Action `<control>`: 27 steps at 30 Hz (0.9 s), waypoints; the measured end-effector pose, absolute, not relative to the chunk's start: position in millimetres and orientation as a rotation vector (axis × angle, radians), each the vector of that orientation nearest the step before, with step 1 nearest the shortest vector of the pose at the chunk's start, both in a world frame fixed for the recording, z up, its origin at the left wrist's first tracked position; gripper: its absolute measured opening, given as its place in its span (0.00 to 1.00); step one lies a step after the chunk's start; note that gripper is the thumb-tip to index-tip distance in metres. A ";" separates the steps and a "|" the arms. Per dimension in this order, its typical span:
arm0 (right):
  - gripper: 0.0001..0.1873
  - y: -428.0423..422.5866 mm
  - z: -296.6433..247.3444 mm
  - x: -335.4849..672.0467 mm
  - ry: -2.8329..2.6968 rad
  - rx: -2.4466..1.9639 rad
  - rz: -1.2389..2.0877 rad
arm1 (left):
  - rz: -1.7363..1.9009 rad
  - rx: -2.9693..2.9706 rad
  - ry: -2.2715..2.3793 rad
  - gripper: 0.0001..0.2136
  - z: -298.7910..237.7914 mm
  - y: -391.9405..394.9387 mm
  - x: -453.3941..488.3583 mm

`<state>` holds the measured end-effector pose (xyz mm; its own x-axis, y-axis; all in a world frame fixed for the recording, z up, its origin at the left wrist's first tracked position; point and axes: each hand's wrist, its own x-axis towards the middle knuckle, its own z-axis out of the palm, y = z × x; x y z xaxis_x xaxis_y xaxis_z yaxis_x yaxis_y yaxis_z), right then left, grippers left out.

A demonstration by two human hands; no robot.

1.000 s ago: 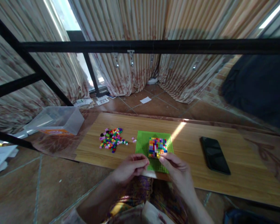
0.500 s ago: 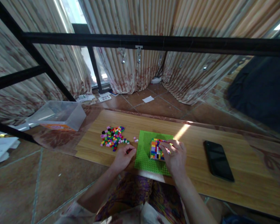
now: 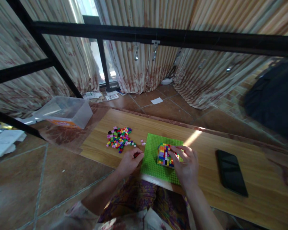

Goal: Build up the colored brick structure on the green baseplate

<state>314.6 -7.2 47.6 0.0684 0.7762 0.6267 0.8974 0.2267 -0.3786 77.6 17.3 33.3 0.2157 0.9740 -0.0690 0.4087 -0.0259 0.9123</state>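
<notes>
A green baseplate (image 3: 150,166) lies on the wooden board, bearing a low block of multicoloured toy bricks (image 3: 162,155). Over the right part of this block is my right hand (image 3: 187,164), thumb and fingers bent in a pinch at its top. Whether a small brick is between those fingertips is hidden. My left hand (image 3: 131,162) rests closed beside the baseplate's left edge; something small, dark and reddish shows within its curled fingers. Beyond it spreads a loose pile of small coloured bricks (image 3: 120,139). A few pink bricks (image 3: 143,142) lie between pile and baseplate.
A black phone (image 3: 231,172) lies on the wooden board (image 3: 204,182) at the right. A clear plastic box (image 3: 83,113) stands at the far left. Black metal bars (image 3: 139,33) cross in front of striped curtains. Papers (image 3: 156,101) lie on the tiled floor.
The camera view has shifted, so the scene sits slightly further right. My right hand stays at the brick block with its fingers slightly moved. A reddish bit now shows in my left hand.
</notes>
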 end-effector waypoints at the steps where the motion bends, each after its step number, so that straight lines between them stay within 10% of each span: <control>1: 0.09 -9.5 47.3 314.7 -1.728 -1.570 -0.218 | 0.790 1.592 1.339 0.10 34.2 17.1 77.8; 27: 0.15 -21.8 46.7 306.3 -2.073 -1.710 -0.403 | 0.801 1.586 1.318 0.08 33.6 13.9 78.1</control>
